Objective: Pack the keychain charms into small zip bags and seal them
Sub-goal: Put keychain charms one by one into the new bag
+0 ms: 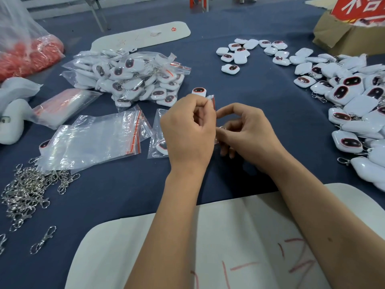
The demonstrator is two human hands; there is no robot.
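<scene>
At frame centre, the left hand (187, 130) and right hand (248, 130) both pinch a small clear zip bag with a red strip (212, 101). Whether a charm sits inside, I cannot tell; uneven pinching could leave it unsealed.

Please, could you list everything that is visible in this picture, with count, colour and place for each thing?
bagged charms: a pile, white in clear bags, far left of centre
loose charms: many, white with dark red-edged faces, right side
empty zip bags: a few, clear with red seal strips, left of the hands
pack of zip bags: one, clear and reddish, left
metal clasps: a heap, silver, near left
big plastic bag: one, clear with red contents, far left
cardboard box: one, brown, far right
white boards: two, one near edge, one far
table cloth: dark blue
small zip bag: one, clear, pinched between both hands
left hand: centre
right hand: centre
</scene>
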